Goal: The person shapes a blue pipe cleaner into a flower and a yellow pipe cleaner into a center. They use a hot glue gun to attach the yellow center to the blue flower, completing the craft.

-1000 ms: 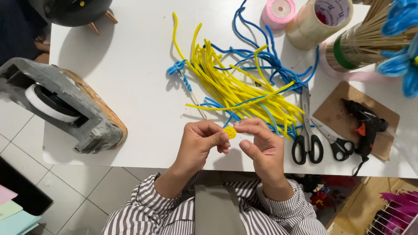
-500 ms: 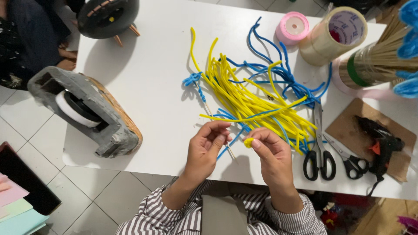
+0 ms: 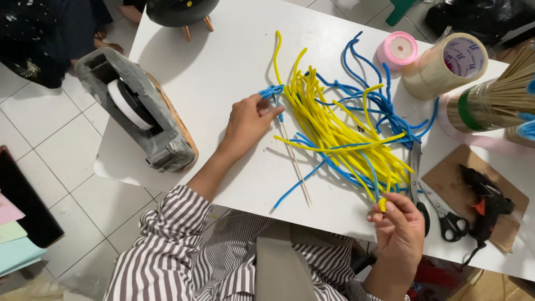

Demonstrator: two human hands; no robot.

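My left hand (image 3: 248,120) lies well out on the white surface (image 3: 223,61), its fingers curled and pinched on the blue knot (image 3: 272,91) at the top of a thin wooden stick (image 3: 294,161). The stick runs down from that knot toward the near edge and stops short of it. My right hand (image 3: 398,231) hangs just past the near edge, thumb and fingers closed on a small yellow piece (image 3: 382,204) at the low end of the cords.

Between the two hands lies the heap of yellow cords (image 3: 329,125) tangled with blue cords (image 3: 384,106), fanning from the middle of the surface down toward my right hand. The barest stretch I see is left of the stick, running to the left edge, where a grey tape dispenser (image 3: 136,111) sits partly over the corner. Above my left hand the surface is bare up to a dark round object (image 3: 181,8) at the far edge.

On the right it is crowded: black-handled scissors (image 3: 440,214) just beside my right hand, a black glue gun (image 3: 485,203) on a brown board (image 3: 446,178), a bundle of sticks (image 3: 496,100), a clear tape roll (image 3: 446,64) and a pink tape roll (image 3: 397,49).
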